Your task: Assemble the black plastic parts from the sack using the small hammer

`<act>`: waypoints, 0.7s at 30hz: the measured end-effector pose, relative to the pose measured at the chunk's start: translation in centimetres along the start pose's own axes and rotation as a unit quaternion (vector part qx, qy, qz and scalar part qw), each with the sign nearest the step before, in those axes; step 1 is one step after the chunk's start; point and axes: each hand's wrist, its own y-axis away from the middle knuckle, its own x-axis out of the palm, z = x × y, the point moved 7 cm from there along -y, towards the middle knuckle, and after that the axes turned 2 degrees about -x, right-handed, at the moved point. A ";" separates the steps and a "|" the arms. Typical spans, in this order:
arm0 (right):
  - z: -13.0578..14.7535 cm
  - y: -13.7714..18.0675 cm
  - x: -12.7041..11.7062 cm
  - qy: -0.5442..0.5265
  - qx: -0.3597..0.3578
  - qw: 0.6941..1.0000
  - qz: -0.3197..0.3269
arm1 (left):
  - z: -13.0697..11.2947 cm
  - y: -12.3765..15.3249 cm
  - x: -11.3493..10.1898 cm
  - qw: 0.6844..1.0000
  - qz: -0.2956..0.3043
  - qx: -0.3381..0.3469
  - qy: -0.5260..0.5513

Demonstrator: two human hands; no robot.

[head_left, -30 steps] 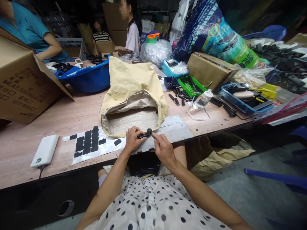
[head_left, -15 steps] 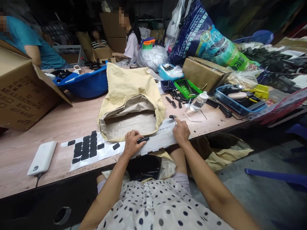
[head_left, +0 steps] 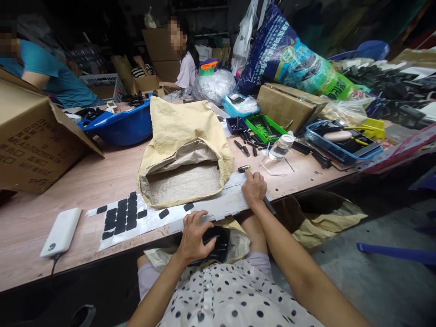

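Observation:
My left hand (head_left: 195, 237) is open above my lap, thumb and fingers apart, with nothing visible in it. It is over the mouth of a bag in my lap that contains black pieces (head_left: 221, 243). My right hand (head_left: 254, 188) is closed around a tool that looks like a small hammer (head_left: 244, 168). Its small head shows beyond my fingers and its dark handle end sticks out behind my wrist. This hand rests on a pale grey board (head_left: 225, 204) along the table edge. A white sheet with black rounded stickers (head_left: 126, 213) lies to the left.
A yellow sack (head_left: 185, 120) lies open towards me. Behind are a blue basin (head_left: 122, 127), a green tray (head_left: 264, 127), a clear bottle (head_left: 281, 147) and a blue basket (head_left: 340, 145). A white power bank (head_left: 61, 231) and a carton (head_left: 37, 136) are left. Other people sit across the table.
My left hand has let go of the black piece and moved down off the board towards my lap, its fingers opening. My right hand has shifted slightly, and the tool's handle end now shows behind it.

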 end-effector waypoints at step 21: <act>0.7 1.1 0.5 0.021 -0.025 0.999 -0.015 | 5.3 -25.0 8.4 0.939 0.215 -0.254 -0.088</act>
